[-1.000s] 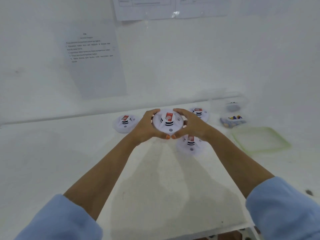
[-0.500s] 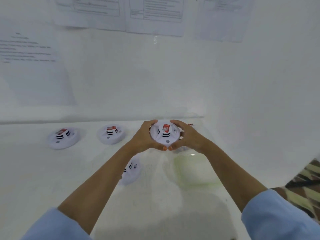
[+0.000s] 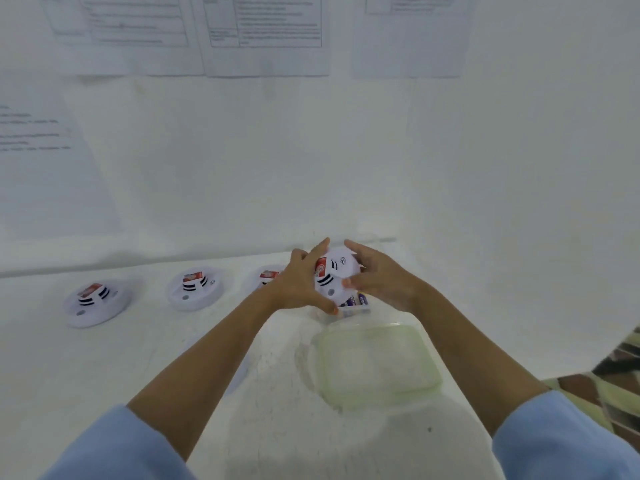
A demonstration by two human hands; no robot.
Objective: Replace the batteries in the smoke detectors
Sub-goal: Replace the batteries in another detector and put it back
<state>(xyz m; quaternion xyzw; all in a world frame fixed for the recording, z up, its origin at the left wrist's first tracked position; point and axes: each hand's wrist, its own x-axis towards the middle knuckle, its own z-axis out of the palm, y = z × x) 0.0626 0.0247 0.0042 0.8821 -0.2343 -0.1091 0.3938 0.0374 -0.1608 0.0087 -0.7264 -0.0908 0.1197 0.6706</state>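
A round white smoke detector (image 3: 334,273) with a red label and black slots is lifted above the table, tilted to the left. My left hand (image 3: 300,282) grips its left side, and my right hand (image 3: 379,277) grips its right side. Just below it lie batteries (image 3: 356,302), partly hidden by my hands. Three more detectors rest on the white table: one at the far left (image 3: 97,301), one further right (image 3: 195,287), and one (image 3: 266,277) partly behind my left hand.
A clear container lid with a green rim (image 3: 375,363) lies on the table under my right forearm. Printed sheets (image 3: 263,32) hang on the white wall. The table's right edge (image 3: 485,386) borders a patterned floor at the lower right.
The view has swung right and closer. Both hands have turned the held detector, which now tilts left. The batteries have come into sight beneath it.
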